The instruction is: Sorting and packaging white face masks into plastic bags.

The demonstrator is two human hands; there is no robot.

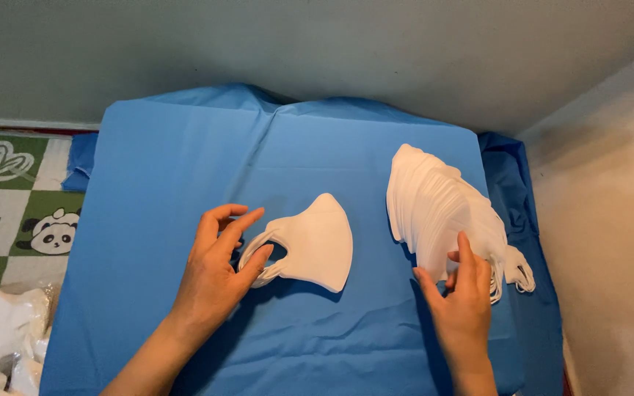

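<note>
A single white folded face mask lies in the middle of a table covered by a blue cloth. My left hand rests at the mask's left end, with thumb and fingers around its ear loop. To the right, a fanned stack of several white masks leans across the cloth, ear loops trailing at its near right end. My right hand touches the near edge of that stack, index finger raised against the masks and thumb spread to the left.
A green and white play mat with animal pictures covers the floor at left. Clear bags of white masks sit at the lower left. A grey wall runs behind the table, and a beige wall stands on the right.
</note>
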